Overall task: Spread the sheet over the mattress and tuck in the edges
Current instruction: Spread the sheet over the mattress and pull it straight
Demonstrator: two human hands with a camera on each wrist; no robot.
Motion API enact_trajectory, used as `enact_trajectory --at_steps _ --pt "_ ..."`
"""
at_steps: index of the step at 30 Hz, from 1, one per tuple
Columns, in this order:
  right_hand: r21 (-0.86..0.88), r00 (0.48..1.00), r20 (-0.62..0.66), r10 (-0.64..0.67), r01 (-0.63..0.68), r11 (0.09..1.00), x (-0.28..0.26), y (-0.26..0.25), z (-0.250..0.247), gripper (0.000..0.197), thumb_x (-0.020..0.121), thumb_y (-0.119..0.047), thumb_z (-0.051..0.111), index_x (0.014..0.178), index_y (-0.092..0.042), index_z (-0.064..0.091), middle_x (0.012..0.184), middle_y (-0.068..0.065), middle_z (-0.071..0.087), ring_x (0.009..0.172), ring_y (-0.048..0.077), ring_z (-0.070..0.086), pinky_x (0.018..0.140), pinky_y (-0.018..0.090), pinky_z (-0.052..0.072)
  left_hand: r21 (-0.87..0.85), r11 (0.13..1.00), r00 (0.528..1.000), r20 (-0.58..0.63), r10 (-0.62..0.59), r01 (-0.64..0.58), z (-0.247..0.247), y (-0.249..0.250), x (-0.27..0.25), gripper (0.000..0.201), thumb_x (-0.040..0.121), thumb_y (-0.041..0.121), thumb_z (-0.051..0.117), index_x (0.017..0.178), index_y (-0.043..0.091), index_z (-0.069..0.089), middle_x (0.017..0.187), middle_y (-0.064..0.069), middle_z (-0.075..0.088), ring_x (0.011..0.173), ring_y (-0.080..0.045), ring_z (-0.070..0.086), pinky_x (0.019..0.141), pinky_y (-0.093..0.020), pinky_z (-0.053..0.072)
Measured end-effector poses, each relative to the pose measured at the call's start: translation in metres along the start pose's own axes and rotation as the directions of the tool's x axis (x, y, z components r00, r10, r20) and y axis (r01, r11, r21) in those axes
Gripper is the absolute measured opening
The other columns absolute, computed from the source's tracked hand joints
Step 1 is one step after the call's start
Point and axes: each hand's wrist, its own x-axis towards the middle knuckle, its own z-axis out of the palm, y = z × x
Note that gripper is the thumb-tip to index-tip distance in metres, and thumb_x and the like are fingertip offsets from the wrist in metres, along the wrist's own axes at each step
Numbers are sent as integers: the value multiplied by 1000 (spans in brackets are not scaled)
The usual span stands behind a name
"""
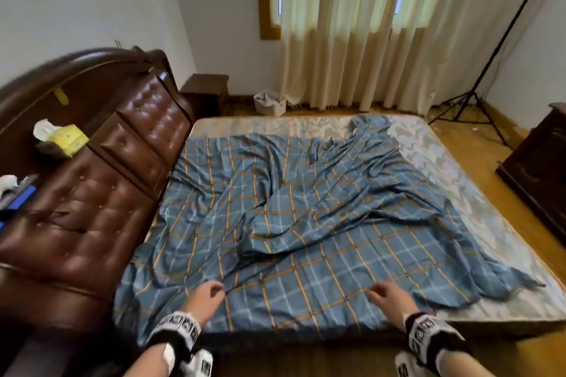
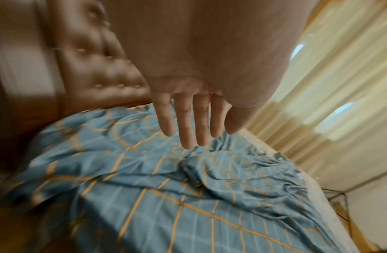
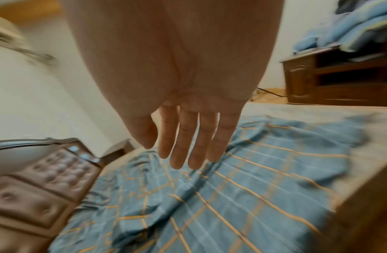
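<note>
A blue plaid sheet (image 1: 291, 217) with orange lines lies rumpled over most of the pale patterned mattress (image 1: 435, 156). The mattress's far strip and right side stay bare. My left hand (image 1: 208, 294) hovers over the sheet's near edge, close to the headboard, fingers straight and empty (image 2: 188, 123). My right hand (image 1: 386, 292) hovers over the same edge further right, fingers also straight and holding nothing (image 3: 188, 142). Both wrist views are blurred and show the sheet (image 2: 166, 188) (image 3: 210, 196) beneath the palms.
A brown tufted leather headboard (image 1: 101, 193) runs along the left, with a yellow tissue box (image 1: 64, 138) on top. Curtains (image 1: 352, 30), a small bin (image 1: 271, 102) and a nightstand (image 1: 208, 92) stand beyond the bed. A tripod (image 1: 471, 101) and a dark cabinet (image 1: 539, 174) stand at the right.
</note>
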Motion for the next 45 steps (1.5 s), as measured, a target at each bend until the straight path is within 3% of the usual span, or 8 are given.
enact_trajectory --at_steps 3,6,11,16,24,30,34,45 --pt "-38 991 31 -128 130 991 46 -47 -10 15 92 -34 62 96 -22 70 91 -3 71 89 16 65 81 30 49 55 995 997 27 79 -80 -5 43 32 18 89 29 62 105 27 67 106 3 71 102 -18 65 91 -28 49" --pt "-128 969 169 -182 205 970 82 -86 3 21 91 -37 61 103 -23 70 99 -1 72 95 19 66 85 33 52 45 999 1000 -7 3 -3 -5 52 51 17 87 32 59 103 30 66 107 2 71 103 -20 64 93 -34 50" --pt "-248 927 337 -162 254 935 134 -125 61 24 91 -32 63 109 -18 69 107 2 71 102 23 65 85 29 48 49 977 974 -104 -199 205 -9 -3 72 11 84 28 62 94 28 67 105 0 71 102 -24 64 93 -35 49" --pt "-268 899 424 -107 237 934 188 -157 126 33 89 -35 63 118 -20 65 117 2 69 108 22 63 91 30 49 111 932 938 -36 -344 346 -1 -78 117 18 84 23 62 100 22 69 107 -2 71 103 -25 63 90 -31 50" --pt "-249 907 422 20 94 964 239 -159 148 41 89 -36 63 128 -23 57 127 1 60 116 22 58 97 33 47 233 961 959 202 -199 150 37 -50 214 31 83 35 64 113 27 63 118 3 64 107 -22 62 93 -35 49" --pt "-285 956 271 115 -34 958 254 -81 58 41 91 -35 62 130 -24 54 132 1 59 119 25 57 97 34 46 290 949 942 334 21 -124 101 68 257 31 80 33 66 111 26 65 118 -3 65 109 -24 61 94 -36 49" --pt "-400 990 109 93 -42 915 244 11 -30 45 90 -37 60 132 -28 51 134 4 57 126 28 48 101 40 43 401 858 898 415 144 -322 176 176 254 36 83 37 65 118 27 62 124 -1 62 116 -25 58 96 -36 47" --pt "-345 996 25 84 -70 936 146 355 -270 52 87 -40 63 135 -26 48 137 3 52 123 25 51 96 39 46 468 729 828 506 242 -500 425 455 92 40 86 34 58 125 24 58 131 -3 56 119 -25 56 100 -38 45"
